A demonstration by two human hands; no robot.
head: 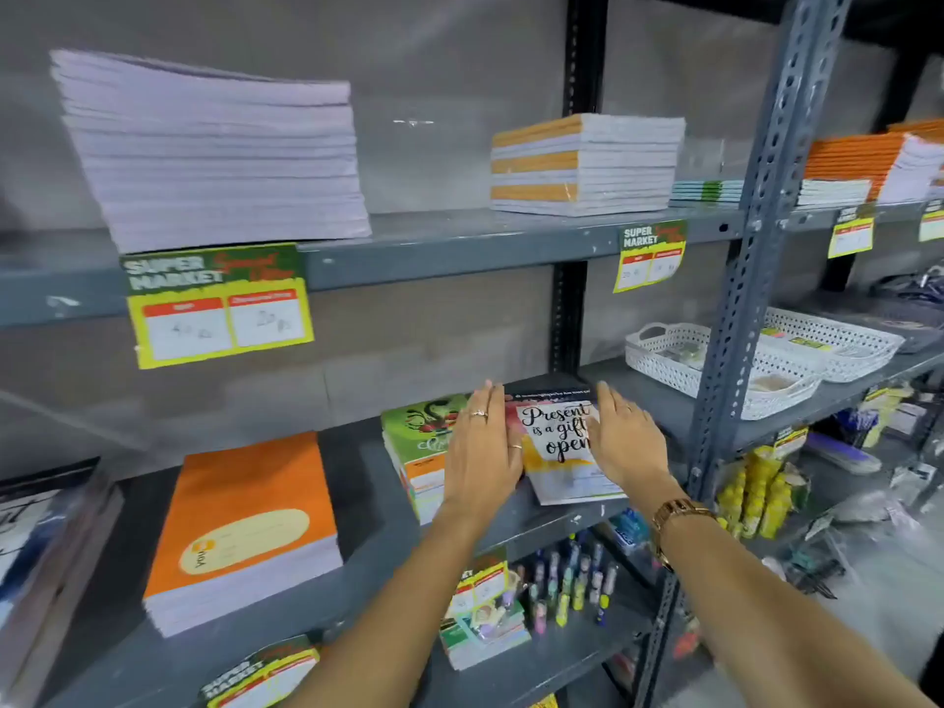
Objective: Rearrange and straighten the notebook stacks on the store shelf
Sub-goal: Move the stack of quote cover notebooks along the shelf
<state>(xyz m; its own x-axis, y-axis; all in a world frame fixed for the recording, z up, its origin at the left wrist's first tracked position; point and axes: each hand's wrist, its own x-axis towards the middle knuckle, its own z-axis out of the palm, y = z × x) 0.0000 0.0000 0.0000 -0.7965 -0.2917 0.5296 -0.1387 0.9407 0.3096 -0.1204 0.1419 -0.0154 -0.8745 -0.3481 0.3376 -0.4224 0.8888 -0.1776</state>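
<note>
From the head view, I take the grey upright post [735,319] as my marker: the notebook with the "Present is a gift" cover [559,447] lies on the middle shelf [357,564] just to the left of that post, and it sits crooked, its near corner poking out over the shelf's front edge. Left of it and touching it is the green-covered stack [416,452], and further left again, well apart from the post, the orange stack [240,528] rests squarely on its own. What worries me is that overhanging corner: if I push unevenly with one palm, I judge the top notebook could pivot and slide off the front lip onto the pens and markers [567,585] on the shelf below. A hard shove from the right could also drive it into the green stack and knock that one out of line. My left hand [480,452] lies flat, fingers together and extended, its palm over the seam between the green stack and the lettered notebook, pressing down rather than pinching anything. My right hand [626,442] stands on edge against the notebook's right side, on the side nearer the post, fingers straight and closed up, thumb hidden so I cannot tell what it does. Both forearms reach forward and upward from below, wrists nearly straight, the right one carrying a gold watch [674,518], the two palms bracketing the notebook between them.
</note>
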